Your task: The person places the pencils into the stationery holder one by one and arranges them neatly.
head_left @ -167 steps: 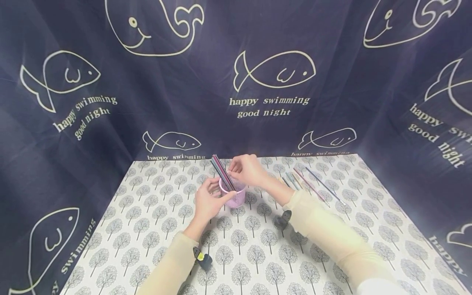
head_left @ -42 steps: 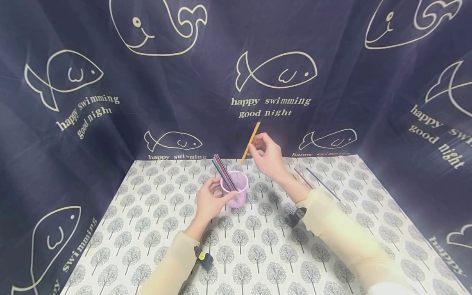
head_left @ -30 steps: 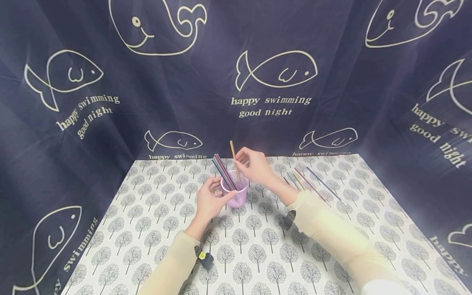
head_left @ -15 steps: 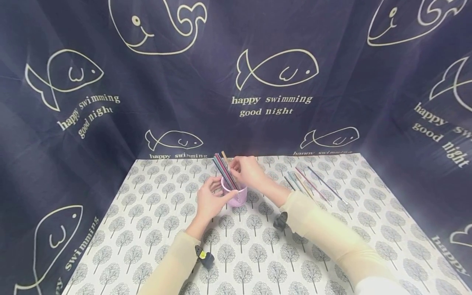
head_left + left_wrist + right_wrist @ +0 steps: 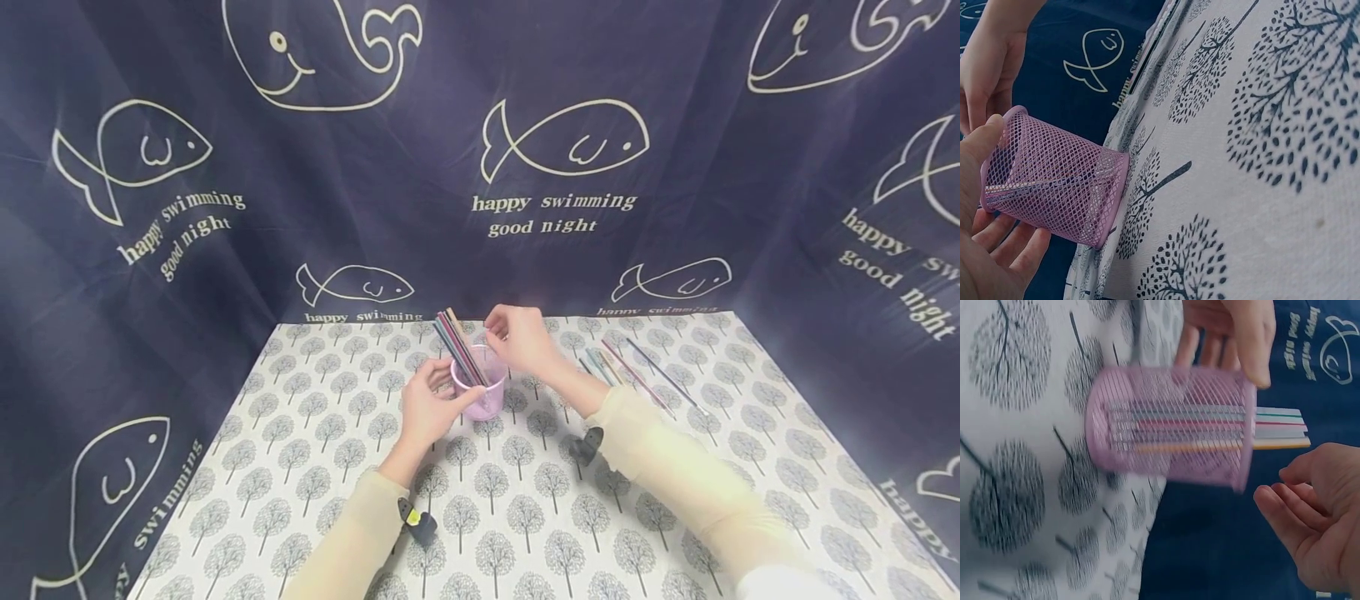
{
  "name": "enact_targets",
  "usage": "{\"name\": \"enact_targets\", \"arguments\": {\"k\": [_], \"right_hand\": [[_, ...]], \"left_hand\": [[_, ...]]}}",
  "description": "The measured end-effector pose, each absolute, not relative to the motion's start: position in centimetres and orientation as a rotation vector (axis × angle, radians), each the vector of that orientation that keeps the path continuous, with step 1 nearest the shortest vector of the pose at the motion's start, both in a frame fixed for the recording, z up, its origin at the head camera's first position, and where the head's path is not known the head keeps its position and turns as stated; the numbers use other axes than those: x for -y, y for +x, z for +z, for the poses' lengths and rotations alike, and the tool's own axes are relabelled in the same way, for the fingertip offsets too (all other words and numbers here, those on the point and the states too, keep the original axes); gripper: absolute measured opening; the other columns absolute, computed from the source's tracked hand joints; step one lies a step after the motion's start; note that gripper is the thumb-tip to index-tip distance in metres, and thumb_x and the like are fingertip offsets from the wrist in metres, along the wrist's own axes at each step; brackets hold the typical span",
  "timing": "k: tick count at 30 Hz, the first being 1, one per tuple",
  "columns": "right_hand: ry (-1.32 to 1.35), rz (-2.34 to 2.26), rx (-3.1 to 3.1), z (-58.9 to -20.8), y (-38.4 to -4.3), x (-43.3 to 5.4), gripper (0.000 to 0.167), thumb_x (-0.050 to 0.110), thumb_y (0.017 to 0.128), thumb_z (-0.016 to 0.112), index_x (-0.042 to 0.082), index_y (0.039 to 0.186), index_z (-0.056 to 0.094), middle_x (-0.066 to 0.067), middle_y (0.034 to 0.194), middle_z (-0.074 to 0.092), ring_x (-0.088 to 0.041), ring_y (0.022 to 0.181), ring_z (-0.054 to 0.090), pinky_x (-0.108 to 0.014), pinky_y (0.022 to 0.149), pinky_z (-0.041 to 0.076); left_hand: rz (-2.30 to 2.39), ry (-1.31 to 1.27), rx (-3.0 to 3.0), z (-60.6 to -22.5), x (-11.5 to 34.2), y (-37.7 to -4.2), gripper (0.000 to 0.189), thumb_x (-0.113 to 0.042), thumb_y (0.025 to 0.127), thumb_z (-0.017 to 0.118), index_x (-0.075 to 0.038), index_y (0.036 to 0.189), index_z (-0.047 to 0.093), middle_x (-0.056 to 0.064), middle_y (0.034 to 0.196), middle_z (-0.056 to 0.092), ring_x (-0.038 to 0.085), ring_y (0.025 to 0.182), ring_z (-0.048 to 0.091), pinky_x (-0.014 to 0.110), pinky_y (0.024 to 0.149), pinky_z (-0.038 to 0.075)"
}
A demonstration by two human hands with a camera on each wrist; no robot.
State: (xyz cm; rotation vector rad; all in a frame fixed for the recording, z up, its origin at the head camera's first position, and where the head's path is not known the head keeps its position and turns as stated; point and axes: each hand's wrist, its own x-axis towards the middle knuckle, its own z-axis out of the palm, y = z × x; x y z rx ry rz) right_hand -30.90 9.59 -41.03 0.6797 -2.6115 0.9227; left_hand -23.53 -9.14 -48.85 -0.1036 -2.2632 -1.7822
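The left hand [image 5: 429, 406] grips the cup [image 5: 486, 407], thumb at its rim. The right hand [image 5: 522, 342], holding nothing, fingers loosely bent, hovers just beside the rim. Sticks [image 5: 459, 350] lean inside the cup; loose sticks [image 5: 638, 379] lie to its right, partly behind the right sleeve [image 5: 678, 467]. Behind the cup hangs a curtain [image 5: 420, 225].

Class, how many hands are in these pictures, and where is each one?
2: the left hand grips the pink mesh cup; the right hand is near the cup's rim, holding nothing. No others show.
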Motion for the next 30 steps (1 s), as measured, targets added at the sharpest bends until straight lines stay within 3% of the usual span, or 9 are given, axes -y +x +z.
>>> {"name": "enact_targets", "arguments": {"k": [14, 30], "right_hand": [[0.604, 0.8, 2.624, -39.2, -31.8, -16.5, 0.012, 0.009, 0.092, 0.071, 0.004, 0.099, 0.078, -0.012, 0.09, 0.081, -0.029, 0.081, 0.079, -0.045, 0.079, 0.068], [0.502, 0.689, 2.752, -41.8, -30.5, -22.7, 0.019, 0.007, 0.09, 0.066, -0.002, 0.104, 0.076, -0.018, 0.092, 0.081, -0.036, 0.082, 0.078, -0.053, 0.081, 0.066]], "left_hand": [[-1.789, -0.069, 2.291, -48.7, 9.0, -23.5, 0.066, -0.024, 0.073, 0.099, -0.004, 0.127, 0.066, 0.018, 0.13, 0.076, 0.037, 0.121, 0.074, 0.041, 0.097, 0.068], [-1.823, -0.069, 2.274, -48.6, 9.1, -23.4, 0.068, -0.021, 0.073, 0.1, -0.003, 0.129, 0.066, 0.019, 0.131, 0.075, 0.039, 0.122, 0.073, 0.044, 0.099, 0.068]]}}
